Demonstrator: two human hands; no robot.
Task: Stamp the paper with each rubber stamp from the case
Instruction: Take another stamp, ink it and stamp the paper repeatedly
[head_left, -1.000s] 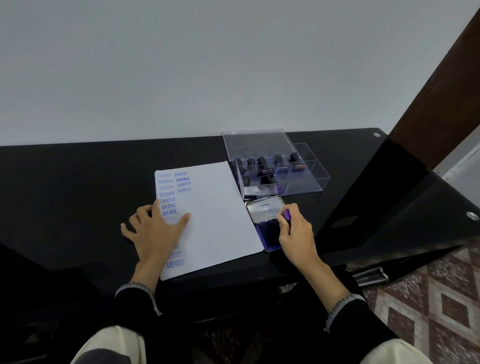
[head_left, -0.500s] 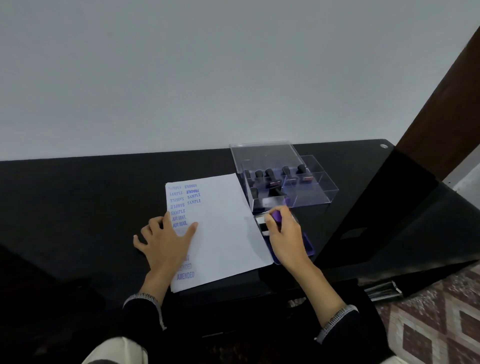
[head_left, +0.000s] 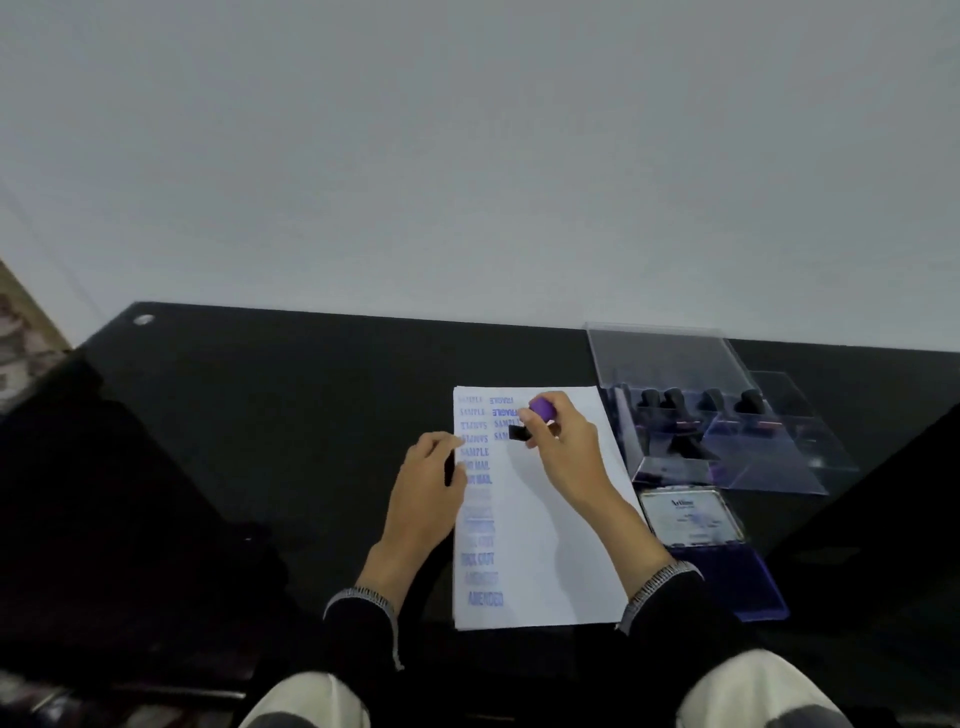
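Note:
A white paper (head_left: 550, 551) lies on the black table, its left side covered with blue stamped words. My right hand (head_left: 566, 457) grips a rubber stamp with a purple knob (head_left: 543, 408) and holds its dark base over the upper part of the sheet, next to the second column of prints. My left hand (head_left: 428, 491) rests on the paper's left edge with fingers bent. To the right stands the clear plastic case (head_left: 727, 452) with several dark stamps inside and its lid raised. In front of the case lies the ink pad (head_left: 717, 566), open.
The black glass table (head_left: 285, 441) reaches to a pale wall behind. A patterned floor shows at the far left. My knees in light trousers appear at the bottom edge.
My right hand has carried the purple-topped stamp from the ink pad leftward to the upper part of the paper. My view has swung to the left. The left hand stays on the sheet.

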